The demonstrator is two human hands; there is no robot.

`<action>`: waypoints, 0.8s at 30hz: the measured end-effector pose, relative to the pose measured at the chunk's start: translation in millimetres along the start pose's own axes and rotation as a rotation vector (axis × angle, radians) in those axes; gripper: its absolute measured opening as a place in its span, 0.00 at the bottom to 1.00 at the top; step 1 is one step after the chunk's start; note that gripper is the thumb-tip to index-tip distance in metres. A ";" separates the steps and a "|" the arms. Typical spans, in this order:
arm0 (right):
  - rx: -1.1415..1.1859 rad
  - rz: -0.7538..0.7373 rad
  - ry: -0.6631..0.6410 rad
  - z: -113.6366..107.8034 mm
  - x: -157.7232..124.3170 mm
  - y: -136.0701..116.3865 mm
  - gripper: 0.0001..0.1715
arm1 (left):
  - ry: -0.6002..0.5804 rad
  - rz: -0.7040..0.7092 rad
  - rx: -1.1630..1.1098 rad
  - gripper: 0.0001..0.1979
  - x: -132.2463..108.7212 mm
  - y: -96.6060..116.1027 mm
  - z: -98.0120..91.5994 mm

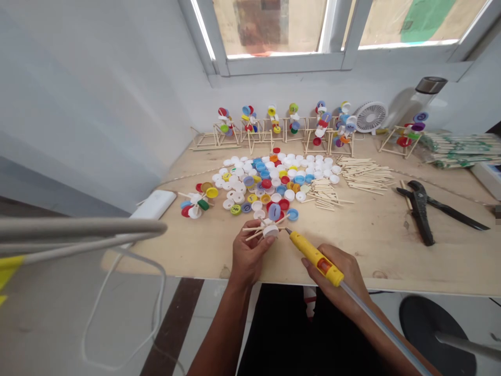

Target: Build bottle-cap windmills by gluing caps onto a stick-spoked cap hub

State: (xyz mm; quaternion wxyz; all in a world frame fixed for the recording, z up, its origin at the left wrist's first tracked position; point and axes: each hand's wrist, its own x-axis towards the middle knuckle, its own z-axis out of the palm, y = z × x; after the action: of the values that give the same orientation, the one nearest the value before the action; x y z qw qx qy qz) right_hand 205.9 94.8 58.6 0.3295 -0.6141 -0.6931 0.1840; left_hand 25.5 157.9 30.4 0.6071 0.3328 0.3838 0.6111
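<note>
While our left hand [246, 256] pinches the white cap [270, 231] with stick spokes at the fingertips [264, 241], near the front edge of the table [391, 261], our right hand [342, 282] grasps the yellow tool [316, 257] pen-style, apparently for tip control beside it.

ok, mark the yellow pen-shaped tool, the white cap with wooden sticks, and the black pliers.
Yellow pen-shaped tool [309, 249]: head view, middle of its barrel.
White cap with wooden sticks [270, 230]: head view, the cap's top face.
Black pliers [420, 201]: head view, on the pivot joint.
</note>
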 end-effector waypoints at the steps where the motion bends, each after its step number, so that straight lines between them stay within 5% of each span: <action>1: 0.001 0.006 -0.002 -0.3 0.5 -0.5 0.17 | -0.010 -0.005 -0.001 0.20 -0.2 0.1 0.0; 24: -0.081 0.027 0.027 -1.8 3.3 4.9 0.18 | -0.018 0.019 0.161 0.20 -2.1 0.4 -2.7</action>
State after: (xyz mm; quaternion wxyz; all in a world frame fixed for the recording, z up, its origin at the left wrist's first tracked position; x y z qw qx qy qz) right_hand 210.6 98.6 57.4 0.3114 -0.6387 -0.6870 0.1520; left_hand 23.0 155.7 29.6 0.5760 0.3895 0.4232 0.5809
